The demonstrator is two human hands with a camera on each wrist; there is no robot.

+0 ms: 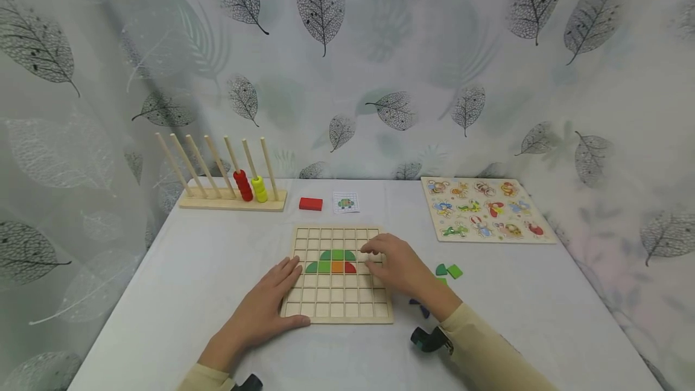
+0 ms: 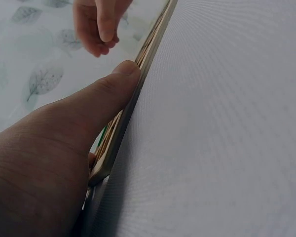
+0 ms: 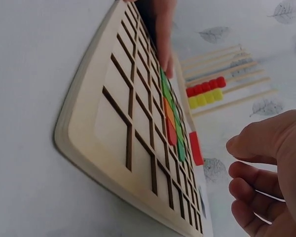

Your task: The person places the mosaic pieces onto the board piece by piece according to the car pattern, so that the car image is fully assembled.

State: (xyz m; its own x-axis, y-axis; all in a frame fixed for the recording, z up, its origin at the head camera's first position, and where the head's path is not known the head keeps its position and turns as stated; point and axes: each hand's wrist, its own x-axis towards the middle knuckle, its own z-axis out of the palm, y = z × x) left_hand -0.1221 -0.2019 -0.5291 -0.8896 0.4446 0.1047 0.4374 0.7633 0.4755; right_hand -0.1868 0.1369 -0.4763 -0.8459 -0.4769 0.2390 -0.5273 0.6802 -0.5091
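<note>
A square wooden grid board [image 1: 336, 311] lies on the white table. In two of its rows sit coloured tiles: an orange square [image 1: 337, 267], a red rounded tile [image 1: 350, 268], light green squares [image 1: 338, 254] and dark green rounded tiles [image 1: 312, 268]. My left hand [image 1: 263, 300] rests against the board's near left corner, fingers along the left side and thumb [image 2: 113, 84] on the near edge. Over the board's right side hovers my right hand [image 1: 399, 264]; in the right wrist view its fingers [image 3: 256, 180] are loosely bent, with nothing between them and the thumb.
Right of the board lie loose tiles, among them a light green square [image 1: 455, 271] and dark blue pieces [image 1: 425, 311], partly behind the right forearm. Behind are a red block [image 1: 311, 204], a pattern card [image 1: 345, 203], a peg stand [image 1: 233, 204] with rings and an insect picture board [image 1: 434, 210].
</note>
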